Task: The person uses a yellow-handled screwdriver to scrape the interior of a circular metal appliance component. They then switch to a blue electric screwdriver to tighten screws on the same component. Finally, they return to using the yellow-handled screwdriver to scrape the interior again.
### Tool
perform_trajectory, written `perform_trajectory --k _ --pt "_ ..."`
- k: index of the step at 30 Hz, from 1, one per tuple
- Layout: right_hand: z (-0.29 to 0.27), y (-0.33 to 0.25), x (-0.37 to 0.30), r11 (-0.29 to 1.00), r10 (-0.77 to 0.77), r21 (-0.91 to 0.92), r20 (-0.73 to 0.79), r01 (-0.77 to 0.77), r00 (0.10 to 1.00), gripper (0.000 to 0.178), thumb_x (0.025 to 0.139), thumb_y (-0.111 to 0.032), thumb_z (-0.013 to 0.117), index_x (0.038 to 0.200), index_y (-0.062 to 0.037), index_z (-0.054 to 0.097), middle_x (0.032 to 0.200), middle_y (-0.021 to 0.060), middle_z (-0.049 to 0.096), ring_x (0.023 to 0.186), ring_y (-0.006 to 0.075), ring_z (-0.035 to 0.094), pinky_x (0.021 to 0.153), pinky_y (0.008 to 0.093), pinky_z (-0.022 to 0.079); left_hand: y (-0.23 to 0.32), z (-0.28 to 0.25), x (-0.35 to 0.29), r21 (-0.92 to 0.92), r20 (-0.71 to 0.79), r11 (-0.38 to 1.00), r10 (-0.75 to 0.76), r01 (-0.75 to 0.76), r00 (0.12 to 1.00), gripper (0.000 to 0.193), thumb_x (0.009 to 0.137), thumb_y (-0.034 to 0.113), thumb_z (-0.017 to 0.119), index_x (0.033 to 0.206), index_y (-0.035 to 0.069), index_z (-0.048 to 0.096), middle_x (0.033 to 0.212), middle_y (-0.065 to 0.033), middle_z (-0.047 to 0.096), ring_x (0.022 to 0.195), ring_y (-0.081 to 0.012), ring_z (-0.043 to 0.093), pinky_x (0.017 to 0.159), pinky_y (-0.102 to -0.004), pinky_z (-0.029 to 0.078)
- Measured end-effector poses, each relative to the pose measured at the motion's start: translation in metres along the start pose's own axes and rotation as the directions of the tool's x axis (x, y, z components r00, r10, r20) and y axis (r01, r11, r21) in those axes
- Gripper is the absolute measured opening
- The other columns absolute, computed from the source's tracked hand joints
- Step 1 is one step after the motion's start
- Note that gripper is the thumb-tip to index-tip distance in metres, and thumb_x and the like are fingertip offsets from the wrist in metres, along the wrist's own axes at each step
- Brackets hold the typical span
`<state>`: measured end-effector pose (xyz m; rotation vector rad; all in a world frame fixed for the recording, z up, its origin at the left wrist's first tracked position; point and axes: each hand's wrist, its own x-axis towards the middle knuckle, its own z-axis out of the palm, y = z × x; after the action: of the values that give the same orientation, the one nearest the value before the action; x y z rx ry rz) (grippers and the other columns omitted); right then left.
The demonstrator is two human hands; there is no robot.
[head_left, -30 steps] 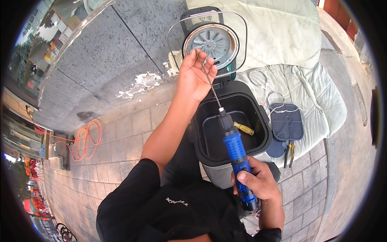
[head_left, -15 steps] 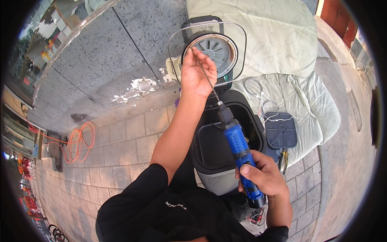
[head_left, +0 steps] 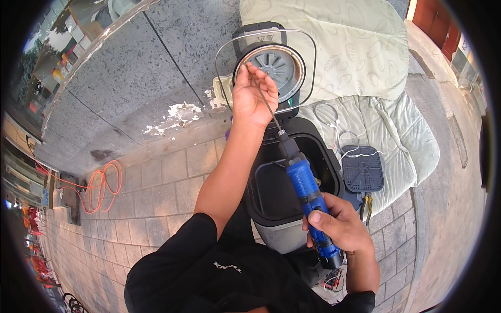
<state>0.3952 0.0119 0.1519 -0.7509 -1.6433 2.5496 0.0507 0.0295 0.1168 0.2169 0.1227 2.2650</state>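
My right hand [head_left: 336,224] is wrapped around a blue and black electric screwdriver [head_left: 304,185]. From its chuck a long thin bit [head_left: 270,110] runs up and left toward a round metal housing [head_left: 301,68] with a grey fan-shaped disc [head_left: 276,68] inside. My left hand [head_left: 254,99], palm up, has its fingers curled around the far end of the bit at the housing's left rim. Those fingers hide the bit's tip and whatever it meets. The housing sits in the raised lid of a black, square-mouthed appliance [head_left: 255,203], over which the screwdriver passes.
A wire loop frame [head_left: 315,57] surrounds the housing. Right of the appliance, a dark perforated tray [head_left: 364,175] and white cable [head_left: 336,125] lie on a pale quilted pad [head_left: 386,130], beside yellow-handled pliers [head_left: 368,208]. A grey stone wall [head_left: 130,68] and orange cord [head_left: 99,190] are left.
Both hands, the screwdriver and the bit keep almost the same pose. The whole view has shifted very slightly.
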Motion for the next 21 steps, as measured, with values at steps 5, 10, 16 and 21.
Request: perform_trajectory --k 5,10,16,21 --pt "0.002 0.003 0.001 1.0 -0.022 -0.016 -0.021 0.022 1.0 0.044 0.096 -0.035 0.079 0.114 0.0012 0.061 0.088 0.0115 0.071 0.063 0.0219 0.072 0.058 0.0338 0.058 0.0 0.001 -0.001 -0.014 -0.017 1.0 -0.009 0.009 1.0 0.022 0.109 0.033 0.062 0.101 0.017 0.074 0.088 0.0072 0.074 0.08 -0.0117 0.073 0.075 -0.0347 0.065" --pt "0.003 0.004 -0.001 0.999 -0.031 -0.01 -0.028 0.031 0.999 0.044 0.097 -0.034 0.078 0.116 0.0014 0.061 0.088 0.0113 0.071 0.063 0.0218 0.072 0.057 0.0337 0.058 -0.001 0.002 0.0 -0.023 -0.024 0.999 -0.024 0.023 0.999 0.022 0.109 0.034 0.062 0.1 0.017 0.074 0.087 0.007 0.074 0.08 -0.0121 0.073 0.075 -0.0355 0.065" --pt "0.008 -0.005 -0.003 1.0 -0.002 -0.004 -0.011 0.002 1.0 0.041 0.099 -0.032 0.078 0.117 0.0012 0.062 0.089 0.008 0.069 0.067 0.018 0.07 0.061 0.0315 0.058 0.002 0.006 -0.005 -0.004 -0.031 1.0 -0.021 0.021 0.999 0.023 0.11 0.035 0.06 0.103 0.017 0.072 0.09 0.005 0.074 0.082 -0.0155 0.074 0.075 -0.0361 0.064" --pt "0.012 -0.01 -0.006 1.0 0.015 -0.008 -0.028 -0.015 0.999 0.041 0.099 -0.033 0.079 0.116 0.0009 0.063 0.09 0.0064 0.069 0.069 0.0163 0.07 0.064 0.0306 0.058 0.003 0.015 -0.045 0.463 -0.159 0.886 0.066 0.015 0.985 0.021 0.108 0.035 0.062 0.11 0.014 0.067 0.089 -0.0005 0.07 0.08 -0.0195 0.072 0.064 -0.0341 0.058"
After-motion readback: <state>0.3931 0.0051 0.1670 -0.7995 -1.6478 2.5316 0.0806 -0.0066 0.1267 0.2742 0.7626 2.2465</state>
